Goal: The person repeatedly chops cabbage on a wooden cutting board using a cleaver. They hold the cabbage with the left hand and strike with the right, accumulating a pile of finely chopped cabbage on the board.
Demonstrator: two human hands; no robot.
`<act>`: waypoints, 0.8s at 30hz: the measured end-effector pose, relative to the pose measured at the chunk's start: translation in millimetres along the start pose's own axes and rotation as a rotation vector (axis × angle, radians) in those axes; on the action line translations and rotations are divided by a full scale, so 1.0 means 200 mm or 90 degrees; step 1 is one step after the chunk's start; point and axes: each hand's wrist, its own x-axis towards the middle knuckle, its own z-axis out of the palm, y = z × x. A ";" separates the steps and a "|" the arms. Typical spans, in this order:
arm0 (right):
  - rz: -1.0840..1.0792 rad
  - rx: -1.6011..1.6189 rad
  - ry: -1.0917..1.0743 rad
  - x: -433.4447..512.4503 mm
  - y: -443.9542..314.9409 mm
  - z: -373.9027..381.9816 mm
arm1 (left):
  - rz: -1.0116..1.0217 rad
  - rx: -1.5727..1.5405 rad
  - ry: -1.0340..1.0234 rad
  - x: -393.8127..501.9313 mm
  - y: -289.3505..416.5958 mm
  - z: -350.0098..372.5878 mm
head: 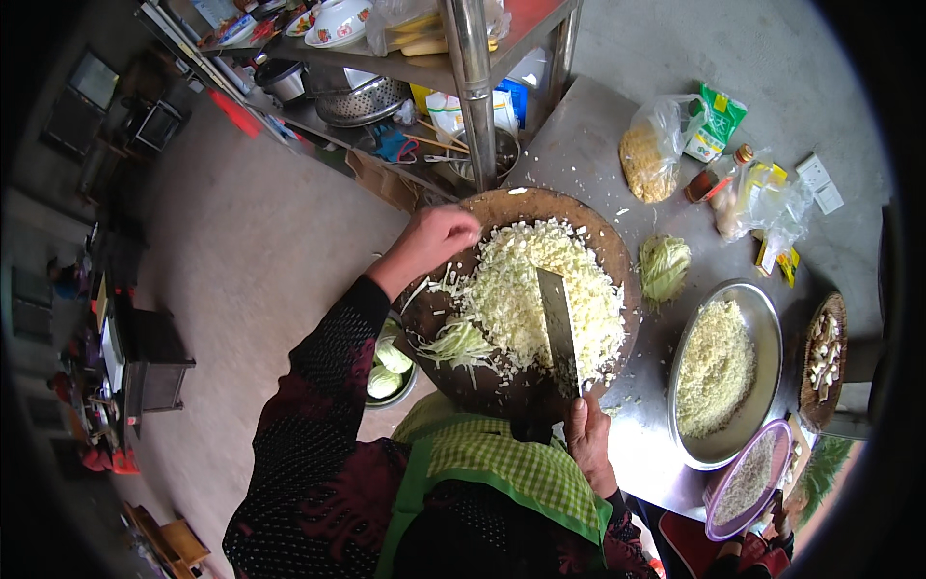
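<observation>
My right hand (589, 430) grips the handle of a cleaver (557, 326). Its broad blade lies over a heap of finely chopped cabbage (506, 289) on a round wooden chopping block (608, 231). Over the block's far left rim hovers my left hand (445, 231), slightly blurred, with curled fingers; whether anything is between them is hidden. A small pile of shredded cabbage (459, 344) lies apart on the block's left part. Just right of the block, a piece of cabbage (664, 268) rests on the metal table (579, 137).
A steel basin (767, 362) of chopped food, a purple basket (712, 499) and a wicker basket (839, 354) stand to the right. Bagged food (644, 163) and a bottle (712, 181) sit behind. A metal shelf (474, 87) rises beyond the block. A co-worker's hand (778, 514) shows lower right.
</observation>
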 end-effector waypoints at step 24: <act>0.049 -0.009 -0.016 0.05 -0.06 -0.03 | 0.079 0.083 -0.109 -0.16 -0.14 -0.03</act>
